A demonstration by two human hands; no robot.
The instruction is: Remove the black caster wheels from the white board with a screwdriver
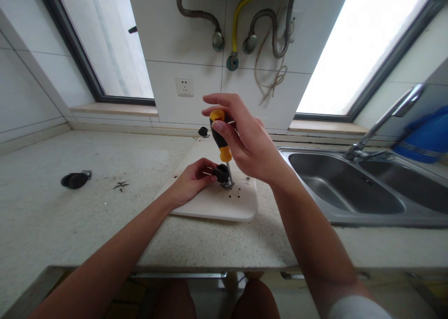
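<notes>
My right hand (245, 139) is closed around the yellow and black handle of a screwdriver (220, 135), which stands nearly upright. Its shaft runs down to the metal plate of a black caster wheel (221, 173); the tip and any screw under it are too small to make out. With thumb and fingers, my left hand (194, 181) grips that caster from the left. Beneath it lies a white board (217, 209) with several small dark holes near its front edge. Another caster (203, 131) sits at the board's far end.
A loose caster (76, 180) lies on the speckled countertop (115, 225) at left, near a small pile of screws (121, 185). To the right is a double steel sink (336, 183) with a faucet (385, 121). Hoses (236, 20) hang on the tiled wall above a socket (184, 86).
</notes>
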